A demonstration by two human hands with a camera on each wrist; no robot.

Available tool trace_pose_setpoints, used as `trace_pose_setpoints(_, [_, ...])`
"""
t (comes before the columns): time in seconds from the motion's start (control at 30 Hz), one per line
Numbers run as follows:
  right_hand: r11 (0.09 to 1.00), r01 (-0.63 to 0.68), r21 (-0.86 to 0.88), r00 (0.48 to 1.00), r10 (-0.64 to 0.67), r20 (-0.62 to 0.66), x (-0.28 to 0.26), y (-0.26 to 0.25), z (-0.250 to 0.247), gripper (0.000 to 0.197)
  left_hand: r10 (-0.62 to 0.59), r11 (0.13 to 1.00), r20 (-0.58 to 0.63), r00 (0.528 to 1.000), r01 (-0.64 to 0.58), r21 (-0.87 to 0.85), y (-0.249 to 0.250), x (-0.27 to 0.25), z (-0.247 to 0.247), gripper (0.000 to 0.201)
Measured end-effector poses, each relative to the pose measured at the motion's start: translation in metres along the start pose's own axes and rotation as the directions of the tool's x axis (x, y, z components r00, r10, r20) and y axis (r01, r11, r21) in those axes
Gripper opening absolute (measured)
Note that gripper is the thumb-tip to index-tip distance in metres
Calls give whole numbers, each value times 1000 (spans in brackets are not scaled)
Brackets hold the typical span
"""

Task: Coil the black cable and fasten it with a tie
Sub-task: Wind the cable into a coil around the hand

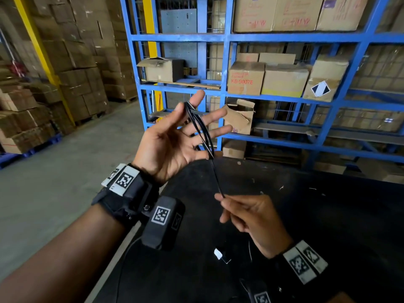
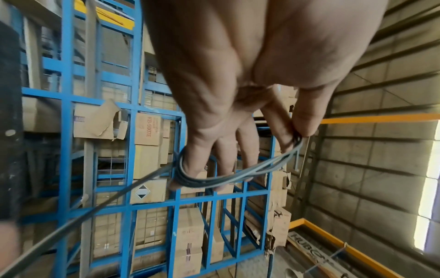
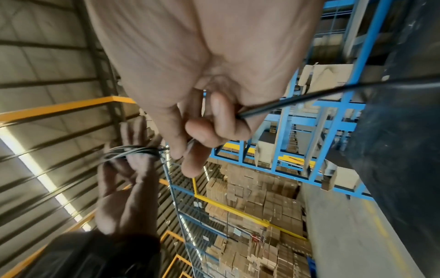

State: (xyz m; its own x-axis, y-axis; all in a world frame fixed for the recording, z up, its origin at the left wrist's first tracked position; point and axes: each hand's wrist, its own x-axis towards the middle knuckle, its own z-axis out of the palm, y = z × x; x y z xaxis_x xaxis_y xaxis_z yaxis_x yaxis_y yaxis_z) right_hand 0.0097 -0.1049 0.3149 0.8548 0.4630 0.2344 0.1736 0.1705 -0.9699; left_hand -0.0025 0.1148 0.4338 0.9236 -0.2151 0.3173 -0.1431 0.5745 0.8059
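My left hand [image 1: 172,138] is raised with the palm toward me and the fingers spread. Several loops of the thin black cable [image 1: 200,127] run around its fingers. In the left wrist view the thumb [image 2: 307,120] pinches the loops [image 2: 214,180] against the index finger. One straight strand [image 1: 216,178] drops from the coil to my right hand [image 1: 247,213], which grips it in curled fingers [image 3: 214,129] above the black table [image 1: 317,215]. Past that hand the cable [image 3: 297,99] runs on toward the table. A small white and black piece [image 1: 219,254] lies on the table near my right wrist.
A blue steel rack [image 1: 240,38] loaded with cardboard boxes stands just behind the table. Stacks of cartons [image 1: 76,62] on pallets fill the left side. Grey concrete floor [image 1: 65,171] lies between them.
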Motion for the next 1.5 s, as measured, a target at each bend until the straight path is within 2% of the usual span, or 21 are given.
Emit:
trace_pose_setpoints(0.13, [977, 95, -190, 994, -84, 63, -15, -24, 5, 15, 65, 995, -175, 982, -50, 90, -1, 5, -12, 39])
trace_pose_setpoints(0.27, [903, 214, -374, 977, -196, 85, -20, -43, 7, 16, 87, 986, -244, 966, -49, 158, -11, 7, -18, 39])
trace_pose_setpoints(0.37, [819, 260, -512, 965, -241, 104, -17, -42, 5, 28, 103, 994, -251, 962, -93, 52, -7, 9, -17, 37])
trace_pose_setpoints(0.47, [767, 214, -604, 973, -219, 66, -11, -21, -1, 15, 138, 985, -225, 965, -157, -70, 7, 10, -17, 37])
trace_pose_setpoints(0.57, [776, 165, -609, 982, -186, 30, -4, 1, -2, 16, 140, 978, -170, 975, -163, -129, 13, 10, -13, 37])
trace_pose_setpoints(0.67, [779, 150, -608, 987, -153, 48, 2, 13, 6, 12, 110, 988, -132, 985, -123, -95, 9, 11, -6, 37])
trace_pose_setpoints(0.77, [776, 154, -611, 988, -136, 77, 1, 14, 11, 19, 103, 995, -188, 977, -99, 30, 5, 15, -7, 39])
trace_pose_setpoints(0.87, [780, 185, -597, 983, -156, 100, -6, 5, 10, 15, 93, 981, -235, 968, -49, 187, 1, 14, -18, 40])
trace_pose_setpoints(1.0, [768, 246, -591, 963, -264, 57, -15, -22, 5, 15, 32, 927, -254, 967, 67, 369, -9, 4, -35, 39])
trace_pose_setpoints(1.13, [700, 300, -648, 944, -315, 97, -11, -55, -3, 6, -42, 849, -264, 964, 174, 498, -29, -8, -35, 31])
trace_pose_setpoints(1.23, [633, 343, -694, 921, -372, 116, 0, -72, -9, 7, -125, 789, -233, 964, 239, 567, -44, -15, -34, 25])
trace_pose_setpoints(1.33, [581, 385, -717, 897, -419, 142, 15, -83, -15, 9, -215, 777, -180, 960, 280, 564, -57, -19, -33, 33])
trace_pose_setpoints(1.4, [591, 406, -697, 891, -425, 158, 25, -86, -19, 9, -307, 775, -132, 943, 328, 540, -60, -22, -30, 37])
trace_pose_setpoints(1.5, [679, 431, -595, 894, -413, 175, 37, -86, -27, 10, -422, 801, -56, 905, 401, 444, -59, -28, -27, 42])
